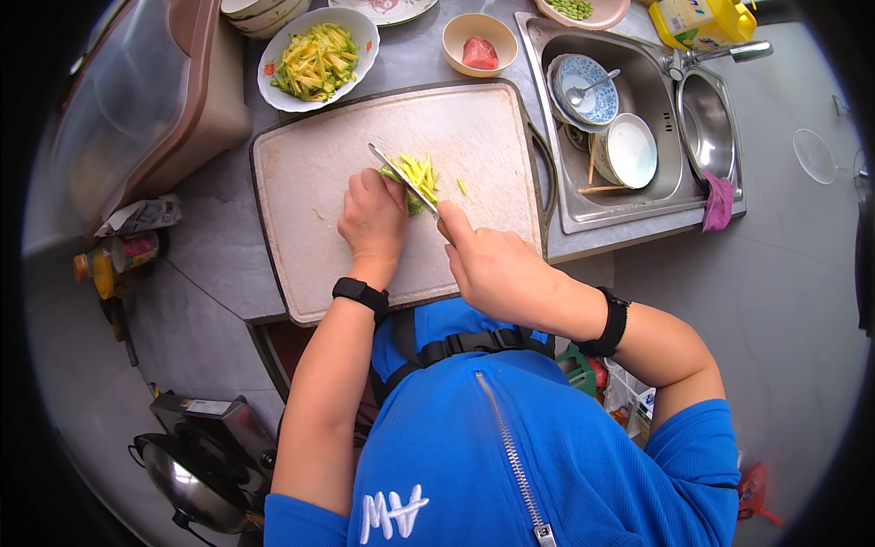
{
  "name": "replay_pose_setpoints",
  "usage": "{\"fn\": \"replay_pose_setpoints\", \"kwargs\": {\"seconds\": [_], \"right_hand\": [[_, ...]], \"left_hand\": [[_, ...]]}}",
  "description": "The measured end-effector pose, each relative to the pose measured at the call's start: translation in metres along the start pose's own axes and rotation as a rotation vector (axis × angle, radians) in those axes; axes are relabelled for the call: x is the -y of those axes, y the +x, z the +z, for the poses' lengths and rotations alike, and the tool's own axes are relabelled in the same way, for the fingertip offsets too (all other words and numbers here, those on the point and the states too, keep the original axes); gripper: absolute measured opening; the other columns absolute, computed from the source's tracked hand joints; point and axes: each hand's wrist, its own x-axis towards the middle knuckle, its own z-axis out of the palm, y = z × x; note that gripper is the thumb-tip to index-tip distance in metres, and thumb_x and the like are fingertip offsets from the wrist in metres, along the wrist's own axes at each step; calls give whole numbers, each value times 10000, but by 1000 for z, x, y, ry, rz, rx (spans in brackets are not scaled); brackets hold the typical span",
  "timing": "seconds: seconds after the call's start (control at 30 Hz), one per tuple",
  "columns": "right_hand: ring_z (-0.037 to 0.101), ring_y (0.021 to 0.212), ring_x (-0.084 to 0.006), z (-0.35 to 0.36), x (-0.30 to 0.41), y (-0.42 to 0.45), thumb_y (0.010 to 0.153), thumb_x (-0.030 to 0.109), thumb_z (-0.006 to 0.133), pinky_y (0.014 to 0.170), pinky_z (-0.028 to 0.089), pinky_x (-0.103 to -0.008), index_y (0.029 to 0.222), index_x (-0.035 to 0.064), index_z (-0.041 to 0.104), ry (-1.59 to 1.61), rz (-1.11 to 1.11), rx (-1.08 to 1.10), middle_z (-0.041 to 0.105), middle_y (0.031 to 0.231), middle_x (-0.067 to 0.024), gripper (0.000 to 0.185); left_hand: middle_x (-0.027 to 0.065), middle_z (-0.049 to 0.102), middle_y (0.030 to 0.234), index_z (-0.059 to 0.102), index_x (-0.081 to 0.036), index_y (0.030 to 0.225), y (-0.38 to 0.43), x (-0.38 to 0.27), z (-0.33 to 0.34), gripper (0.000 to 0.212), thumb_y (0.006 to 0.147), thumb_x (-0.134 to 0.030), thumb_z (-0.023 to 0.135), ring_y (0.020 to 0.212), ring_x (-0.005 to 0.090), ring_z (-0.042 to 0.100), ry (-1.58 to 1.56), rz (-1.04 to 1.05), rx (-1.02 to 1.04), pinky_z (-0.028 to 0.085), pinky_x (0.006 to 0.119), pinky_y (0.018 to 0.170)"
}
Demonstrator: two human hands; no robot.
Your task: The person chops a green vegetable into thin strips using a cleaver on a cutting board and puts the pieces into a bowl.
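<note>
My right hand is closed around the handle of a kitchen knife, whose blade slants up and left over the cutting board. Bent fingers of my left hand press on green vegetable pieces at the blade's left side. How much vegetable lies under those fingers is hidden. Pale yellow-green strips lie in a small pile just right of the blade, and one loose strip lies apart from them. Beyond the board's far left edge, a white scalloped bowl holds more such strips.
A cream bowl with raw meat stands beyond the board. At the right, the steel sink holds stacked bowls and chopsticks. A brown lidded container borders the left. A lidded wok is at the lower left.
</note>
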Motion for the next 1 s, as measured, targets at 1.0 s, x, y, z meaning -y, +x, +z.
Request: {"fn": "replay_pose_setpoints", "kwargs": {"seconds": [1.0], "right_hand": [[571, 662, -476, -6, -10, 3, 861, 96, 442, 644, 448, -552, 1111, 20, 389, 88, -41, 21, 587, 681, -262, 267]], "left_hand": [[105, 530, 829, 480, -84, 838, -2, 2, 5, 156, 837, -226, 546, 701, 317, 589, -20, -19, -39, 480, 458, 551]]}}
